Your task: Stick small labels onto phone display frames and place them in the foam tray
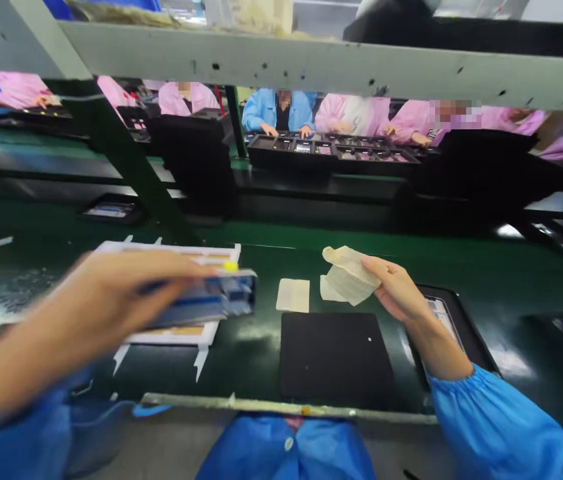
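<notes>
A: Start close. What lies on the desk in front of the person?

B: One black mat, bare, and just beyond it one small pale square. To the left lies one white sheet with tabs.

A: And the hands?

B: Two. The left hand has its grip closed around one blue-edged piece, held above the white sheet. It is blurred, so I can't tell exactly what it is. The right hand pinches one pale cloth between thumb and fingers, in the air above the desk, right of the small square.

A: What could go wrong?

B: I'd judge the blue-edged piece is the worry: the hold looks one-sided, so its far end could tip or slip and strike the sheet below. The cloth hangs loose and could drag the small square aside.

A: Anything under the right wrist?

B: One black tray, partly covered.

A: Farther off?

B: A row of black trays across the line, too dark to count, and people seated behind: one in a blue coat, at least four in pink.
</notes>
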Demonstrator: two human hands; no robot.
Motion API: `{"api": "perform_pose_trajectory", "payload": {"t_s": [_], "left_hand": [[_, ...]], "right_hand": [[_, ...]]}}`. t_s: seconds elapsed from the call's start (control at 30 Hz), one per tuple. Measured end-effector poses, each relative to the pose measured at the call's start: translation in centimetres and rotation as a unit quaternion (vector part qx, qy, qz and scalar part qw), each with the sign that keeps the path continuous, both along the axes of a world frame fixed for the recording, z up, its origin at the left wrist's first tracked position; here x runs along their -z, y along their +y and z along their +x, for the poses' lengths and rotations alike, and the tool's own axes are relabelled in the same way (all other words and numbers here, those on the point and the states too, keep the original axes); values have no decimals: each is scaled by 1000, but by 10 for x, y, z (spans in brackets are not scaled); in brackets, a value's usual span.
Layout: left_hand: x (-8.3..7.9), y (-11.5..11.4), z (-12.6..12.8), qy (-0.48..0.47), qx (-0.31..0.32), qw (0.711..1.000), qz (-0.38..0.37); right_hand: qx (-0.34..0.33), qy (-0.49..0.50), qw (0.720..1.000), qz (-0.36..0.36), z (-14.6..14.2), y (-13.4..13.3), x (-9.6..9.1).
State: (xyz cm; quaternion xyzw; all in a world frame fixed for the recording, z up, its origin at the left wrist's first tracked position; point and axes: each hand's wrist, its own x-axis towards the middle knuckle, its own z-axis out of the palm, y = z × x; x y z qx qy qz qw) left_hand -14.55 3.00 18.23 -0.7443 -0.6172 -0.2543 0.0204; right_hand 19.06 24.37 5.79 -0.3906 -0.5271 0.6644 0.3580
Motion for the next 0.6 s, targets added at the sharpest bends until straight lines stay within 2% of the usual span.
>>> {"api": "perform_pose_trajectory", "payload": {"t_s": [0.03,0.1,0.2,0.27,0.33,0.43,0.5,0.6], "left_hand": [[24,-2,24,5,50,999,-9],[69,-2,67,4,78,997,-10],[125,1,115,40,53,998,12],[152,1,134,58,32,997,38],[170,-2,147,72,20,996,57],[182,-6,155,78,25,994,69],[184,-8,157,71,39,994,74],[185,-6,159,49,57,993,88]], "right_hand": [[10,-5,1000,9,-3,5,9],[54,-28,995,74,-17,15,23],[108,-108,956,251,-61,27,43],[65,-174,919,348,-100,26,60],[-18,-198,903,382,-136,17,83],[-126,-214,883,398,-166,1,112],[-157,-216,874,406,-165,-1,120],[-124,-221,874,414,-138,17,112]]}}
